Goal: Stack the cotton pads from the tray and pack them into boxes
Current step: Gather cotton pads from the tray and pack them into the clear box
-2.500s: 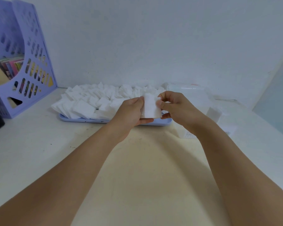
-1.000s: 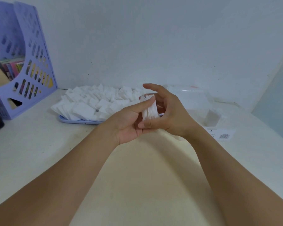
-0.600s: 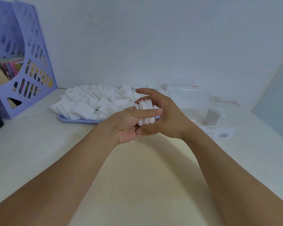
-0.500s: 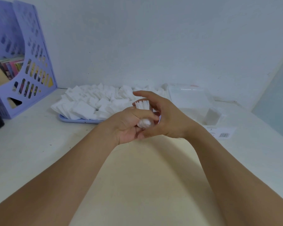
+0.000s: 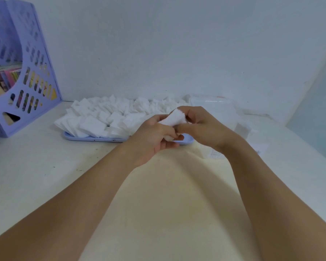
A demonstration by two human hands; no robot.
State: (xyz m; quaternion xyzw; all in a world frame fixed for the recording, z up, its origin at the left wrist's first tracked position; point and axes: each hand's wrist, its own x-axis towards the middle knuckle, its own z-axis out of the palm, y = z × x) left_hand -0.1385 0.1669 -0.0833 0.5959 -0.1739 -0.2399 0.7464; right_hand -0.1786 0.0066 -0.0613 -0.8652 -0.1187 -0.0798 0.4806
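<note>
Where it stood upright before, the stack of pads (image 5: 174, 118) (both hands' grip closed round it) now tilts.

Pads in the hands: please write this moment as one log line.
stage: stacking | left hand: holds pads | right hand: holds pads | tray: many loose pads | box: behind right hand, contents unclear

White cotton pads (image 5: 174, 119) in grip; behind grip, more white pads (image 5: 105, 117) on pale lilac tray (image 5: 94, 138). Far left of grip, lilac file holder (image 5: 24, 72), slotted. Surface (image 5: 36, 162) off-white, cream patch below grip.
</note>
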